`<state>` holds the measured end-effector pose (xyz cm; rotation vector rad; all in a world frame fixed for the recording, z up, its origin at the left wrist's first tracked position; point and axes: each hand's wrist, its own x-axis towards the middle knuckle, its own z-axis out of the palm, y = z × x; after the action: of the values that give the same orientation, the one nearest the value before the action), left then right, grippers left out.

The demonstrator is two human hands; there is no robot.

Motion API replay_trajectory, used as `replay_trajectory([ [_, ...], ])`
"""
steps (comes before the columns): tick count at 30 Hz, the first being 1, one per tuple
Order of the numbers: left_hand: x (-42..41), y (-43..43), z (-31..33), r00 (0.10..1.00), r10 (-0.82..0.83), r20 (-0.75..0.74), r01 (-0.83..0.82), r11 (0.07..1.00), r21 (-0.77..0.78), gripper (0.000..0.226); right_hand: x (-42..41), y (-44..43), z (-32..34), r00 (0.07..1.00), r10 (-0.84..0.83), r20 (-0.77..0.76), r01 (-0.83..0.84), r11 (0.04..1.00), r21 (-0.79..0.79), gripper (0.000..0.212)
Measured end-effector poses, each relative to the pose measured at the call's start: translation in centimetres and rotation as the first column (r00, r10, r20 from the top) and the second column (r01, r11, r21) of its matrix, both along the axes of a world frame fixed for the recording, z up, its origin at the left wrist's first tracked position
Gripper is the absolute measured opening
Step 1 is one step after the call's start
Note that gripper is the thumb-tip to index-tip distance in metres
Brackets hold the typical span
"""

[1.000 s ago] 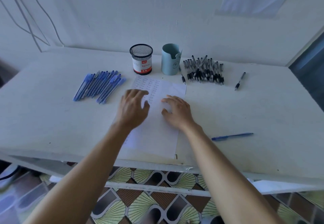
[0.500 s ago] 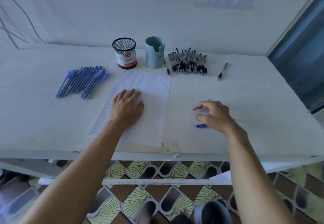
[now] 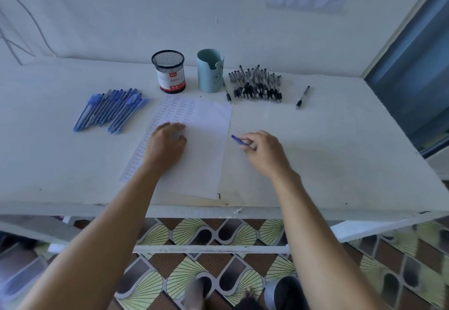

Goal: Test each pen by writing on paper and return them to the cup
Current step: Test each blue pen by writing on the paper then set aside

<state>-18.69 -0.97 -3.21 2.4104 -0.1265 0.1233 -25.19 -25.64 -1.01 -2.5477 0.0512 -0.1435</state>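
2 hands at a white table.
Blue pens lie at left; the left hand rests flat on the paper, fingers extended; the right hand pinches 1 blue pen just beside the sheet, tip apparently off it.

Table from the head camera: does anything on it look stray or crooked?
Yes, mildly. The lone black pen lies by itself, right of the black pen pile. A second stray pen lies just left of that pile, beside the blue cup. The paper sits askew to the front edge of the table.
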Motion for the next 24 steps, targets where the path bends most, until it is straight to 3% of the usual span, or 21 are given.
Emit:
replay_trajectory([
  [5,-0.3,0.4,1.1,0.986,0.168,-0.021,-0.169,0.977,-0.129,0.039,4.1,7.8,-1.0,0.998,0.057,0.015,-0.058,0.997,0.041,0.012],
  [7,-0.4,0.5,1.1,0.983,0.181,-0.014,-0.181,0.972,-0.15,0.038,5.0,9.6,-1.5,1.0,0.024,0.009,-0.025,0.998,0.062,0.023],
  [15,-0.2,0.9,0.6,0.999,0.033,0.009,-0.031,0.99,-0.136,0.033,5.4,9.1,-1.4,1.0,-0.022,-0.013,0.023,0.996,0.085,0.029],
  [18,-0.1,1.2,0.6,0.989,-0.147,-0.024,0.147,0.989,0.004,0.031,4.9,6.9,-2.0,0.99,-0.067,0.128,0.075,0.996,-0.057,0.035],
  [21,0.8,1.1,0.9,0.964,-0.206,-0.167,0.233,0.96,0.157,0.046,4.3,5.1,-3.0,1.0,-0.021,0.008,0.023,0.966,-0.258,0.046],
  [24,1.7,0.0,1.4,0.953,-0.137,-0.27,0.206,0.947,0.247,0.062,3.7,4.5,-3.5,0.995,0.015,-0.102,-0.046,0.951,-0.306,0.049],
])
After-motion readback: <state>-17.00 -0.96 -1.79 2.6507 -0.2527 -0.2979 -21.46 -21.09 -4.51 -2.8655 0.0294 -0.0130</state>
